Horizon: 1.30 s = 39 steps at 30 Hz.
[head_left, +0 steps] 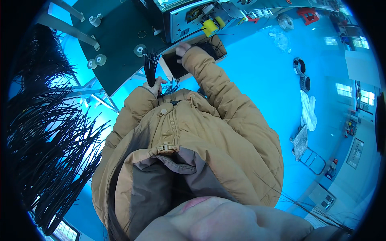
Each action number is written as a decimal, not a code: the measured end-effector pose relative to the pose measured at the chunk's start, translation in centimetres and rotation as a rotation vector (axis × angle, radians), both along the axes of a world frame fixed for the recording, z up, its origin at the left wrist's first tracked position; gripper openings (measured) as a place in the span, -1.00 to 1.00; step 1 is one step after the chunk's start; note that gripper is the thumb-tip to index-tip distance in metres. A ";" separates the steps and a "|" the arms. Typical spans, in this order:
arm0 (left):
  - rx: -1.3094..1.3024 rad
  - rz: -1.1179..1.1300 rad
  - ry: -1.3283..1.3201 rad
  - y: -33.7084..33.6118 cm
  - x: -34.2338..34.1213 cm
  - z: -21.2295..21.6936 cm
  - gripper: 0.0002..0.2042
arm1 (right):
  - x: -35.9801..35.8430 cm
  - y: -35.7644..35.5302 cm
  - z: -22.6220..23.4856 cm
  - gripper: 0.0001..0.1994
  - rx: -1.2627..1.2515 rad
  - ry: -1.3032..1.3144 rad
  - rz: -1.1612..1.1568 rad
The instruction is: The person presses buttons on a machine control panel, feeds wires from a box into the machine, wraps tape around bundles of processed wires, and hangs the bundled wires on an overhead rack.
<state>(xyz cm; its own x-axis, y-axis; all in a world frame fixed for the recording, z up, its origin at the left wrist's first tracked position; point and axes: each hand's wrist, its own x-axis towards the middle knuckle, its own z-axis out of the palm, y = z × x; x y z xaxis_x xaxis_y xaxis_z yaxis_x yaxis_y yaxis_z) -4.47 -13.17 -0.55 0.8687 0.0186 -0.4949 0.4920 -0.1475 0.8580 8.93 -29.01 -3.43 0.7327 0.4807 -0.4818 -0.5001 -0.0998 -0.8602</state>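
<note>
A bundle of thin black cut wires (150,69) stands upright in my left hand (156,86), whose fingers are closed round its lower part. Loose wire ends (172,85) hang beside that hand, in front of my jacket. My right hand (183,51) is reached forward over the near left part of an open cardboard box (165,67). Its fingers are bent and slightly apart, and I see nothing held in them. More black wires (207,47) lie inside the box, partly hidden by my right sleeve.
A machine with a yellow part (209,28) stands beyond the box on a dark green table (116,40). Tape rolls (96,61) lie on that table. Large bunches of black wires (48,140) hang at the left. A trolley (313,160) stands on the blue floor at right.
</note>
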 end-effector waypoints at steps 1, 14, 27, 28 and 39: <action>-0.013 -0.024 -0.005 0.0 0.1 -0.3 -0.56 | 1.0 -0.2 0.1 -0.66 0.114 0.024 -0.096; -0.127 -0.085 -0.028 -0.7 -0.1 -0.4 -0.63 | 2.6 0.1 -0.7 -0.83 0.231 0.237 -0.381; -0.226 0.031 -0.037 -1.1 0.1 -0.9 -0.66 | 1.7 -2.1 0.0 -0.83 -0.590 -0.626 0.188; -0.214 0.029 -0.030 -1.1 0.1 -0.9 -0.66 | 1.7 -2.1 0.1 -0.82 -0.669 -0.768 0.235; -0.157 0.034 -0.016 -1.2 0.3 -0.5 -0.64 | -0.8 -2.1 2.2 -0.83 -0.588 -0.591 0.362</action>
